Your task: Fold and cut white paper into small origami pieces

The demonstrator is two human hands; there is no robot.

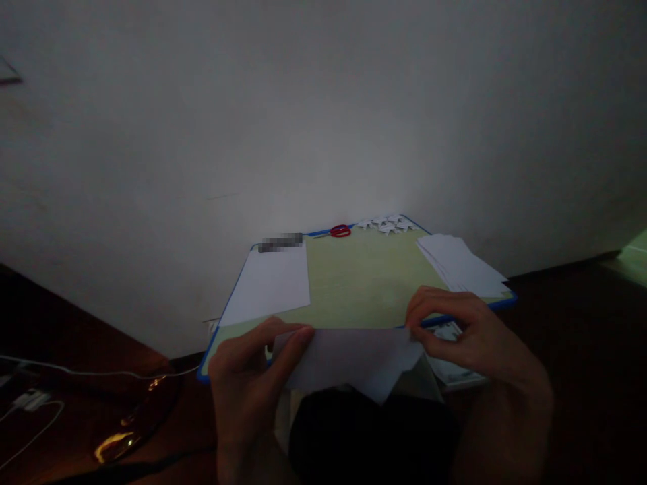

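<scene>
A sheet of white paper (348, 357) is stretched between my two hands at the near edge of a small table. My left hand (253, 370) pinches its upper left part between thumb and fingers. At the upper right corner, my right hand (455, 330) grips the paper with fingertips and thumb. The sheet's top edge runs straight, and its lower edge hangs unevenly to a point, so it looks folded or slanted. Beyond it lies the pale green tabletop (364, 283) with a blue rim.
On the table's left lies a white sheet (273, 283) with a blurred dark object (280, 242) at its top. Red-handled scissors (340, 232) and several white paper stars (389, 224) sit along the back. A paper stack (459, 263) fills the right side. Behind stands a wall (323, 121).
</scene>
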